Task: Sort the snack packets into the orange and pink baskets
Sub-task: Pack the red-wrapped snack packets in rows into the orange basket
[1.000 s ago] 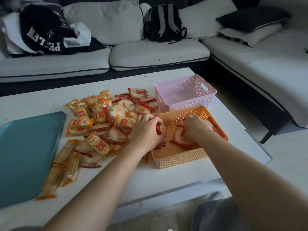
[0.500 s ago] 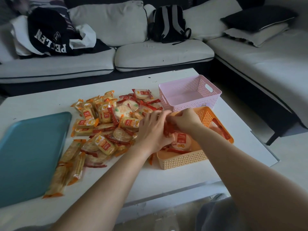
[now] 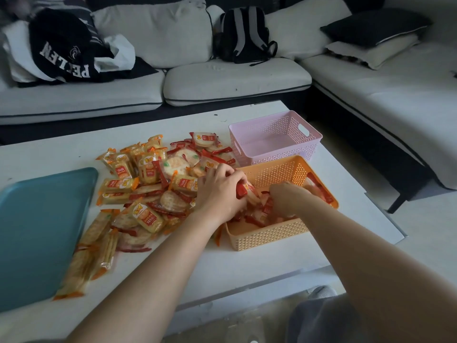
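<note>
There are two baskets on the white table: one pink basket, which shows no packet inside, and one orange basket just in front of it, which already holds several red-edged packets; their exact number I cannot count, because both hands cover them. The left hand is at the left rim of the orange basket with its fingers closed around one round cracker packet with a red end. The right hand is down inside the orange basket among the packets there; its fingers are hidden, so I cannot tell if it is pinching something or not. To the left of the baskets lies one loose pile of snack packets, surely more than twenty, of two kinds: packets with orange edges and packets with red edges. Three or four long orange-edged packets lie at the near left end of the pile, touching one teal tray. The packet labels carry a yellow and red print that is too small to read. Behind the table is a white sofa with one black backpack and one dark garment, on which white letters read "PELEN", seen upside down.
</note>
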The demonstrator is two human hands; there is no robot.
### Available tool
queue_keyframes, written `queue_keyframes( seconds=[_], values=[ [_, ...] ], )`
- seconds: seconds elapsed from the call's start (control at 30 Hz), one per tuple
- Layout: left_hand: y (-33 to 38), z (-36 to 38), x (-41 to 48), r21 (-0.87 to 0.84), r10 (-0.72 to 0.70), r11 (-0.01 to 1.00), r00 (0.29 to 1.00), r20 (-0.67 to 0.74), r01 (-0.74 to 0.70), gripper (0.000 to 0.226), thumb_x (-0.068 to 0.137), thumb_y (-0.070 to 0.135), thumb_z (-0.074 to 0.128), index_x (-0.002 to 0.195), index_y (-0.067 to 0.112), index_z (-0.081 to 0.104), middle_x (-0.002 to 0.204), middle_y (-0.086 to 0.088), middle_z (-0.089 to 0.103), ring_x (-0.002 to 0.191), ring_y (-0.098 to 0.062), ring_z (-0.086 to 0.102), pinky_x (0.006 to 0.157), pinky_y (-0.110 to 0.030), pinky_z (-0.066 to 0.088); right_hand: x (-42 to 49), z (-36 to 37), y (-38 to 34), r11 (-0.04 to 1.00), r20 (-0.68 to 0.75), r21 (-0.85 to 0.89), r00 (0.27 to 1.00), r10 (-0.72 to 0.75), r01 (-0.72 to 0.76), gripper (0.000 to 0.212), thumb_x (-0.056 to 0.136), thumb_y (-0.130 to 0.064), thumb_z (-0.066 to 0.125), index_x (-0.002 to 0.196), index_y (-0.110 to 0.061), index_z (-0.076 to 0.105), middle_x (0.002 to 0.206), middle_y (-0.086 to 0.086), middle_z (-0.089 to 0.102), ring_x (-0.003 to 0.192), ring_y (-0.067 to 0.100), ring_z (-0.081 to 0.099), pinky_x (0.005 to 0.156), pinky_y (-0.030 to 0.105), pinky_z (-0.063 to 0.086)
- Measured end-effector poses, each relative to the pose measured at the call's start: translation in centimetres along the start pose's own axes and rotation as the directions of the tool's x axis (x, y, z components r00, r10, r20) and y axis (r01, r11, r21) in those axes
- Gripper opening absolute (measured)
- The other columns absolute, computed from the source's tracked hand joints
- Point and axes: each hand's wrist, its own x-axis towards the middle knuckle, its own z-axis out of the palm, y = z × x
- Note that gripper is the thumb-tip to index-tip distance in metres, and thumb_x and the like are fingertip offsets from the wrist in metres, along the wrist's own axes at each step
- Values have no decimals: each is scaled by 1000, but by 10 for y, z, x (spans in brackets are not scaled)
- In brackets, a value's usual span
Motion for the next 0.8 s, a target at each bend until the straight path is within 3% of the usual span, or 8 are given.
queue_keyframes(
  seconds=[0.07,0.13,0.23,0.33,0.5,0.57,0.67,0.8],
  values=[
    [0,-1,0,16,0,1000,1000,2,0,33,83,40,70,115,39,60,126,7,47,123,-22,41,102,-45,30,-4,-11,3,1000,-42,11,999,15,-15,33,86,-20,71,115,-5,65,101,5,66,92,22,61,81,37,60],
    [1,-2,0,60,12,998,1000,16,-13,37,84,42,72,118,39,59,128,7,46,124,-23,40,101,-45,31,-10,-24,7,999,-171,11,985,36,-35,24,90,-18,61,112,-8,65,109,8,64,90,25,64,68,36,56],
    [4,-2,0,103,17,995,999,30,-20,36,86,43,71,120,38,60,133,6,45,128,-23,38,105,-46,31,-15,-36,8,997,-357,78,934,28,0,18,93,-33,61,102,-17,63,120,8,55,100,29,61,71,35,51],
    [7,-2,0,82,4,997,999,36,-7,34,87,40,70,120,38,62,136,5,45,131,-24,36,108,-46,29,-14,-37,7,960,-409,260,912,8,108,9,88,-24,66,96,-26,62,112,2,60,96,23,56,68,31,46],
    [11,-4,-1,82,-25,996,998,62,20,40,88,40,70,126,32,60,141,2,42,134,-26,34,111,-48,30,-15,-34,6,974,-467,189,884,-26,128,26,86,-8,68,90,-34,70,122,0,48,118,28,44,91,41,48],
    [10,-4,-1,79,-25,997,998,66,20,42,88,41,69,127,30,59,140,1,42,134,-27,34,110,-48,29,-10,-30,1,962,-459,238,888,-6,130,31,86,-2,67,89,-33,71,123,3,45,113,29,49,86,40,51],
    [13,-4,0,81,-34,996,996,83,28,54,85,52,69,132,29,54,139,1,40,133,-28,34,108,-48,28,-6,-21,-10,910,-402,375,915,-14,179,36,83,8,62,87,-27,69,119,6,47,89,25,60,76,34,51],
    [21,0,1,104,-35,994,989,142,20,91,73,60,72,149,36,28,143,-1,34,134,-30,31,107,-52,28,-5,-12,-21,800,-406,546,914,-6,248,31,81,10,57,96,-16,66,109,6,62,101,24,61,79,28,46]
  ],
)
